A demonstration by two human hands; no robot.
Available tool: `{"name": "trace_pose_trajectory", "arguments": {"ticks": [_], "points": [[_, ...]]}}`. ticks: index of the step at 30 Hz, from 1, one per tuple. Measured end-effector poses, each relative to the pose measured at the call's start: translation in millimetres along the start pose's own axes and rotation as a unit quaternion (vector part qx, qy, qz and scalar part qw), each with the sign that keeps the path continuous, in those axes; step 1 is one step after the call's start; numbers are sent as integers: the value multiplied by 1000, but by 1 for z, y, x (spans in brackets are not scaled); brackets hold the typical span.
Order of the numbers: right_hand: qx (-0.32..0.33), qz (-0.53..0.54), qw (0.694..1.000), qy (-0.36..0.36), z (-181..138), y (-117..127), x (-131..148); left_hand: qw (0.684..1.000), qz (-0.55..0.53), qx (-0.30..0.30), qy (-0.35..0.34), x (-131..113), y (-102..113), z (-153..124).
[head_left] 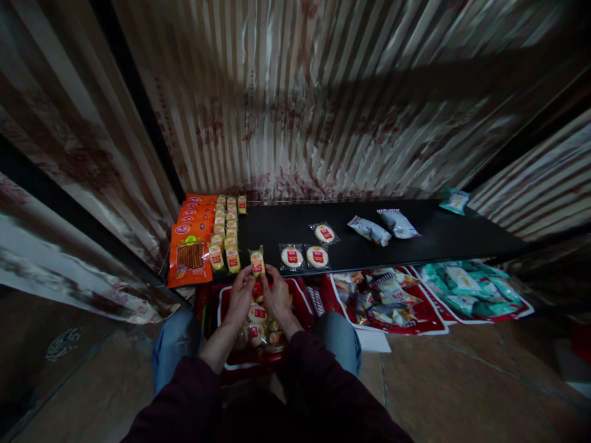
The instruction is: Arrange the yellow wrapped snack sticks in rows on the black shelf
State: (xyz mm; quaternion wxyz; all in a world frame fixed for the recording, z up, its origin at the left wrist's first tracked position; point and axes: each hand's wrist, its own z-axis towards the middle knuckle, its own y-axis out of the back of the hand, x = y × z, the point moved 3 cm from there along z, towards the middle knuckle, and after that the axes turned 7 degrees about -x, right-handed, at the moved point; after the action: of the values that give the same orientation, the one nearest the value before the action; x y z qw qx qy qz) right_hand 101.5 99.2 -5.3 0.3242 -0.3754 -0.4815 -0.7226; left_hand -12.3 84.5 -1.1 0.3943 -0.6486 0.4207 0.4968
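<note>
Left hand (240,296) and right hand (276,294) grip one yellow packet (257,261); three round cakes (292,256) nearby.

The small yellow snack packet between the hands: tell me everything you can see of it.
The small yellow snack packet looks like glossy plastic film, yellow with a red-and-white label in the middle. It stands upright at the front edge of the black shelf, right of the rows of like packets. The left hand and right hand pinch its lower end from either side. Its print is too small to read.
</note>
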Motion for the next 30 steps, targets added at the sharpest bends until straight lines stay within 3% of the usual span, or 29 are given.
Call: {"name": "trace_pose_trajectory", "arguments": {"ticks": [13,22,30], "points": [[10,-29,999,-18,47,-28,-4,998,46,-31,-12,-7,-22,47],[7,-90,995,-29,61,-36,-2,996,82,-39,-11,-13,-27,61],[24,-79,996,-44,73,-41,-2,988,144,-44,-24,-16,-35,71]]}}
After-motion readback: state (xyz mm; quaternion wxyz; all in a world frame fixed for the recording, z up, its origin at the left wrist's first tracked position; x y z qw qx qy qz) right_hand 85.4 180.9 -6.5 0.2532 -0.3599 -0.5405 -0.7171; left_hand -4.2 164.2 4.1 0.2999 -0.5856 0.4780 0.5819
